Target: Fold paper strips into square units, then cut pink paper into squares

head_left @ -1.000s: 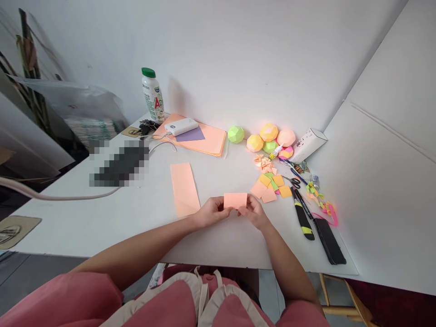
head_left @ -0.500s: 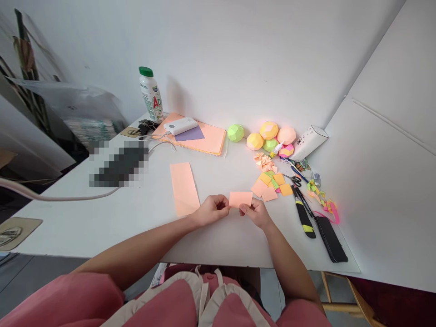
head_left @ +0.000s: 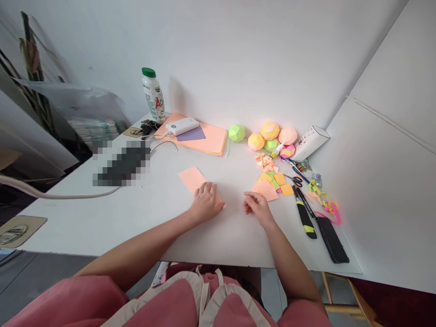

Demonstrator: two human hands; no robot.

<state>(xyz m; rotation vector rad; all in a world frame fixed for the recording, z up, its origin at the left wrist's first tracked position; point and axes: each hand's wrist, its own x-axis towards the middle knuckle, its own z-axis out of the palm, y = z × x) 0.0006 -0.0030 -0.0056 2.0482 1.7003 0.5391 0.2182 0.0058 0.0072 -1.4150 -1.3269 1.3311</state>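
My left hand point(head_left: 205, 202) lies palm down on a long peach paper strip point(head_left: 191, 178), fingers stretched over it. The strip sits slanted on the table, its middle covered by the hand, and a corner shows past the thumb. To the right, my right hand point(head_left: 257, 208) is just above the table with loosely bent fingers and nothing visible between them. Its fingers are beside a pile of small paper squares point(head_left: 266, 190) in peach, orange and green. Past that pile lie crumpled peach paper pieces point(head_left: 266, 161).
Several faceted paper balls point(head_left: 270, 131) stand along the wall. Scissors point(head_left: 297, 181), a utility knife point(head_left: 306, 220) and a black pouch point(head_left: 332, 240) lie at the right. Peach sheets point(head_left: 214, 137) with a power bank point(head_left: 183, 126) and a bottle point(head_left: 154, 95) are at the back left.
The small peach piece has left my hands; a peach piece now tops the pile. My left hand moved left onto the strip, which has turned and shifted right. My right hand's fingers have loosened.
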